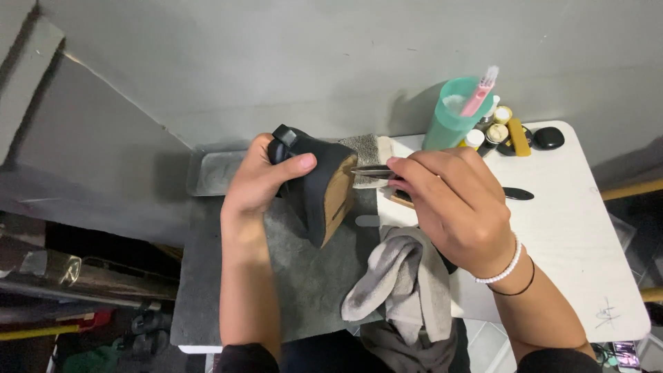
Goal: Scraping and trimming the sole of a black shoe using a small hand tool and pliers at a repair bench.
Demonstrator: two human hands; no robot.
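over grey mat (276, 276), black tan-soled shoe (321, 186)

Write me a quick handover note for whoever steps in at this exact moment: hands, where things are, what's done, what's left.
Left hand: grips the black shoe, sole side turned toward the right.
Right hand: pinches metal tweezers, tips at the tan sole's upper edge.
Below: grey mat and a grey cloth on the white table. Teal cup with pink brush and small bottles at the far edge.
Done: shoe held up, tweezers at the sole.
Left: whether anything has been picked out cannot be told.
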